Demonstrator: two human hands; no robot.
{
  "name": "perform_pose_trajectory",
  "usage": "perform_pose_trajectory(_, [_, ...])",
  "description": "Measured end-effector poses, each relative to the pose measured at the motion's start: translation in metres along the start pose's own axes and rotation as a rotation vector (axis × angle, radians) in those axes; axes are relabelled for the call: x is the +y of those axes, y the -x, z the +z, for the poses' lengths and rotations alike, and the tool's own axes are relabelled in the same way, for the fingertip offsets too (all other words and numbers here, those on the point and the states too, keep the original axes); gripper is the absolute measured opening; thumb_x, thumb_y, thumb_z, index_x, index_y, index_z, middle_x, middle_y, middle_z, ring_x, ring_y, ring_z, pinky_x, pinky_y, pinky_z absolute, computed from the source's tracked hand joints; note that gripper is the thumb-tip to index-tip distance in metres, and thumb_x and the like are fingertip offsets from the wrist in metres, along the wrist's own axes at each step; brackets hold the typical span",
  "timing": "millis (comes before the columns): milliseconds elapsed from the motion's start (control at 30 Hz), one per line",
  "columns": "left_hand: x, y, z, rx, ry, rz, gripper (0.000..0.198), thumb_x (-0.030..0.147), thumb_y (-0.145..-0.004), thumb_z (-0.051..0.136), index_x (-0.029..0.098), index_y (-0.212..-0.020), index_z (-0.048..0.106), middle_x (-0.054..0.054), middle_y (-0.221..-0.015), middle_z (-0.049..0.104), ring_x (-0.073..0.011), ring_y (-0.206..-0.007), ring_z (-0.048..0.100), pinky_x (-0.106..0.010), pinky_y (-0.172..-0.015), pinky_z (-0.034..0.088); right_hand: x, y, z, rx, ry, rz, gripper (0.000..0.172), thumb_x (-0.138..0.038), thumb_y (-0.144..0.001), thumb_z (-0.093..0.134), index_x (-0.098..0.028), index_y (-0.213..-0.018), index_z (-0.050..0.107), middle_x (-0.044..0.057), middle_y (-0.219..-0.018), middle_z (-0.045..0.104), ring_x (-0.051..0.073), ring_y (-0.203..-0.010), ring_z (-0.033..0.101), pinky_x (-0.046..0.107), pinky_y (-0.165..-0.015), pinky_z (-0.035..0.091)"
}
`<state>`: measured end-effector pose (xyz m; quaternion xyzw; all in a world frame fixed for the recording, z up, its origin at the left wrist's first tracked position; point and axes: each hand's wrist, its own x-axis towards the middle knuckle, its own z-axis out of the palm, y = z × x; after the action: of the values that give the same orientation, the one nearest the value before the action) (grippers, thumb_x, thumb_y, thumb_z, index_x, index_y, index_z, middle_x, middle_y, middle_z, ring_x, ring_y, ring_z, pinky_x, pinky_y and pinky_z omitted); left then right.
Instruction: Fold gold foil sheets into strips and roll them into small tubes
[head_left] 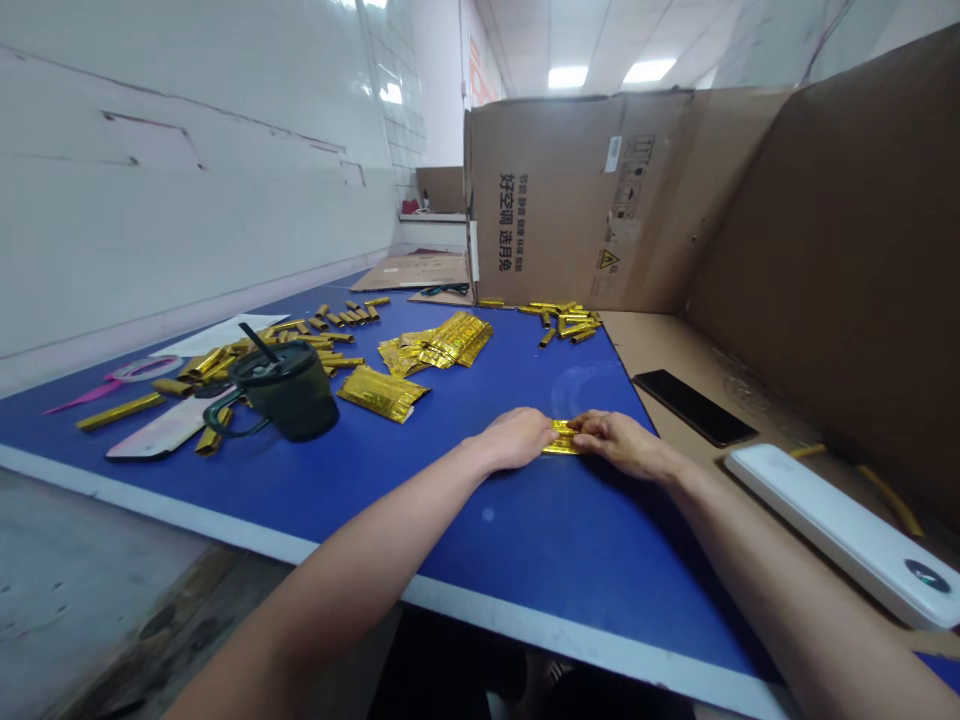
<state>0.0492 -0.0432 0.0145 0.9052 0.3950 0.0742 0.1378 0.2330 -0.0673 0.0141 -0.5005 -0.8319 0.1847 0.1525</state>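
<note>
A small gold foil piece [563, 438] lies on the blue table [465, 500] between my two hands. My left hand [519, 437] grips its left end with curled fingers. My right hand [619, 440] pinches its right end. Flat gold foil sheets [439, 345] are piled further back at the centre, with one more sheet [382, 392] nearer. Rolled gold tubes [330, 325] are scattered at the left, and another small heap of tubes [568, 319] lies by the cardboard box.
A dark lidded cup [289, 390] with a straw stands at the left, beside pink scissors [112, 380] and tape. A black phone [694, 405] and a white oblong device [847, 535] lie at the right. Large cardboard boxes [592, 200] wall the back and right.
</note>
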Motion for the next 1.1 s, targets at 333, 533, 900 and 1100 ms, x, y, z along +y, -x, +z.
perform_pose_trajectory(333, [-0.002,-0.002,0.012,0.082,-0.151,0.03,0.017,0.021,-0.076,0.042,0.018,-0.088,0.054,-0.005,-0.091,0.057,-0.0179,-0.089,0.051,-0.027,-0.074,0.039,-0.003,0.001,0.008,0.069,0.191,0.003,0.014,-0.029,-0.07,0.054,-0.02,-0.081,0.056,0.004,-0.086,0.057,0.017,-0.08,0.052,0.026,-0.068,0.039])
perform_pose_trajectory(533, [0.0,0.0,0.009,0.08,-0.197,0.077,0.016,0.024,-0.076,0.043,0.017,-0.087,0.052,-0.006,-0.09,0.054,-0.0184,-0.087,0.049,-0.029,-0.074,0.039,0.007,0.0,0.008,0.139,0.217,0.054,0.018,-0.029,-0.071,0.053,-0.02,-0.087,0.054,0.003,-0.083,0.056,0.017,-0.078,0.051,0.026,-0.067,0.038])
perform_pose_trajectory(900, [0.021,0.01,0.005,0.043,-0.246,0.176,0.016,0.028,-0.077,0.043,0.017,-0.079,0.055,-0.005,-0.083,0.052,-0.0172,-0.082,0.049,-0.026,-0.068,0.039,0.036,-0.001,0.004,0.205,0.183,0.173,0.03,-0.037,-0.073,0.05,-0.019,-0.097,0.055,0.007,-0.098,0.057,0.02,-0.089,0.053,0.029,-0.075,0.04])
perform_pose_trajectory(1100, [0.026,0.009,0.011,0.063,-0.208,0.249,0.015,0.028,-0.078,0.044,0.016,-0.082,0.051,-0.004,-0.085,0.055,-0.0173,-0.083,0.049,-0.026,-0.069,0.039,0.038,-0.001,0.007,0.225,0.19,0.193,0.042,-0.043,-0.072,0.052,-0.019,-0.106,0.049,0.008,-0.105,0.057,0.022,-0.095,0.052,0.031,-0.08,0.04])
